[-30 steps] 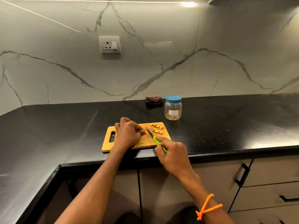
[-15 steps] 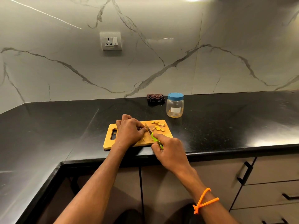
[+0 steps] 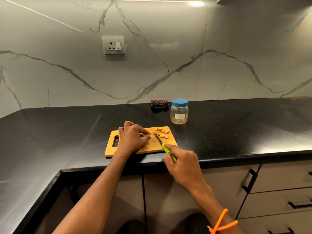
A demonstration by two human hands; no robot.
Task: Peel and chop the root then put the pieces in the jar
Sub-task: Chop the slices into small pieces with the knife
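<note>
Cutting: a knife (image 3: 158, 139) with a green handle is held in the right hand (image 3: 183, 163), fingers curled round the handle, forefinger laid along its top; the blade is angled down onto the board.
Root: a small brownish piece (image 3: 142, 135) is pinched under the curled fingertips of the left hand (image 3: 132, 140), just left of the blade.
Board: a wooden chopping board (image 3: 152, 146) with rounded corners and a slot handle at its left end is laid flat on the counter, its near edge close to the counter's front edge.
Slices: a small heap of yellow slices (image 3: 162, 132) is gathered at the board's far right corner, just right of the blade; a few scraps are scattered near the slot and the near edge.
Counter: a black, glossy, speckled counter (image 3: 236, 130) is bent in an L to the left; wide bare room is left on both sides of the board.
Jar: a clear, rounded plastic jar (image 3: 179, 112) with a white label is stood upright beyond the board's right corner, apart from it; its blue lid (image 3: 179, 102) is on, and a few yellowish bits are seen at the bottom.
Cloth: a dark folded cloth (image 3: 159, 103) is set just left of the jar against the wall.
Wall: pale marble-patterned panels with grey veins are fitted behind; a white socket (image 3: 113, 45) is mounted above.
Cabinets: flat-fronted drawers (image 3: 278, 191) with black bar handles are fitted under the counter.
Wrist: an orange beaded band (image 3: 222, 222) is worn on the right wrist.
</note>
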